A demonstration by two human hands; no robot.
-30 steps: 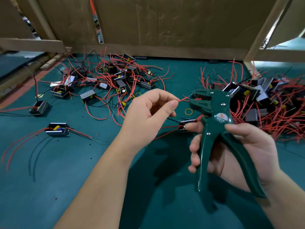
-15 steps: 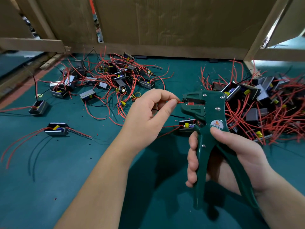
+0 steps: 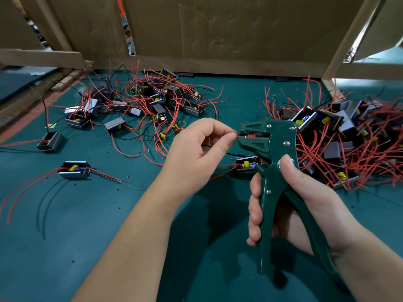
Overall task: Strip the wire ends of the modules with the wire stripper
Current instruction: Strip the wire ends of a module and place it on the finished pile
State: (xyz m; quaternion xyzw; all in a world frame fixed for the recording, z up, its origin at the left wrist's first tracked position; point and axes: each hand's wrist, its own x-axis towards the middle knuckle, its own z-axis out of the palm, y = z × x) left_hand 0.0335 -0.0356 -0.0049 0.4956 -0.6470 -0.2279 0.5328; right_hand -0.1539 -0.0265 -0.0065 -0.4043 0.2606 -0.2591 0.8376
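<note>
Head view: a green wire stripper (image 3: 272, 162) is held upright above a teal worktop (image 3: 65, 236). The right hand (image 3: 305, 201) curls its fingers round both handles. Just left of the stripper's head, the left hand (image 3: 196, 158) pinches a red wire (image 3: 238, 134) between thumb and forefinger, with the wire's end inside the jaws. One module (image 3: 246, 165) lies behind the stripper, partly hidden by it. A left heap (image 3: 152, 103) and a right heap (image 3: 349, 136) of wired modules flank the stripper. A second ago the wire end was outside the jaws.

Green table (image 3: 87, 236): module heap (image 3: 159, 109) far left, bigger heap (image 3: 331, 150) right (red wires tangled throughout)
</note>
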